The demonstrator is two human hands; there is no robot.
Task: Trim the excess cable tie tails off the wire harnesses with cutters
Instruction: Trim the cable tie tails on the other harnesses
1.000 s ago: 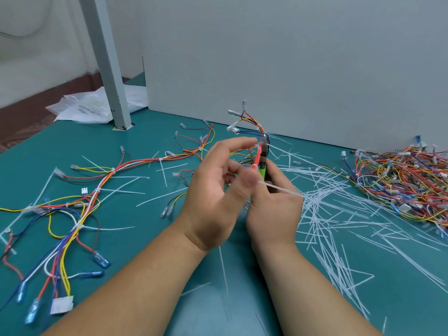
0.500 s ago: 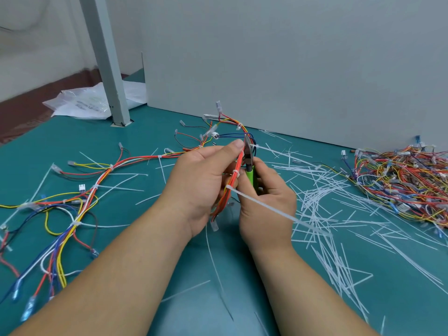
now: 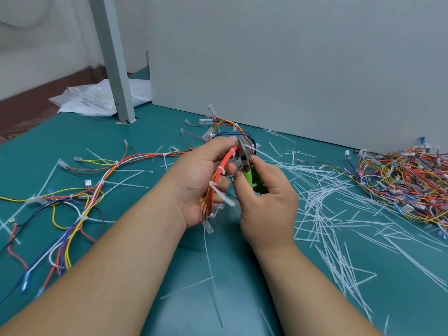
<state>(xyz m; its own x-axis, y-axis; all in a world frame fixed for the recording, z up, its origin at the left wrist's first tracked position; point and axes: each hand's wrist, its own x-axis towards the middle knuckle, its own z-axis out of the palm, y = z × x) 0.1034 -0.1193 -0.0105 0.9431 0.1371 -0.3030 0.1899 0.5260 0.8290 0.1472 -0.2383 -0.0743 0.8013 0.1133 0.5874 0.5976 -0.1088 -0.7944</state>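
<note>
Ctr-right of frame, the right hand (image 3: pixel 266 204) has its grip clenched round the green handles of the cutters (image 3: pixel 249 175). The nose points up and away, tip at a white tie on the held harness (image 3: pixel 223 166). Can't tell if the blades are closed on a tail: too small & blurred.

Just beside it at ctr, the left hand (image 3: pixel 194 183) curls its fingers round the orange/red wire bundle, thumb tip up by the cutter nose. The bundle runs down through the palm w/ clear terminals hanging below. One untrimmed tail (image 3: pixel 221 194) sticks out lower down between the two hands, motion-blurred.

Handling, my read: the harness is light & floppy, so take hold close to the tie being cut or it'll swing off the blades. Tails look thin, springy plastic, likely to flick when snipped. Wire insulation prob. nicks easily, so keep blades flush on the tie head, off the wires.

Outward: cut tails (image 3: pixel 320 202) litter the teal bench (image 3: pixel 126 132) at right. A harness pile (image 3: pixel 407 180) sits far right. A spread harness (image 3: pixel 80 202) lies at left w/ long tails on. Grey post (image 3: pixel 114 57) & plastic bag (image 3: pixel 89 100) are upper left.
</note>
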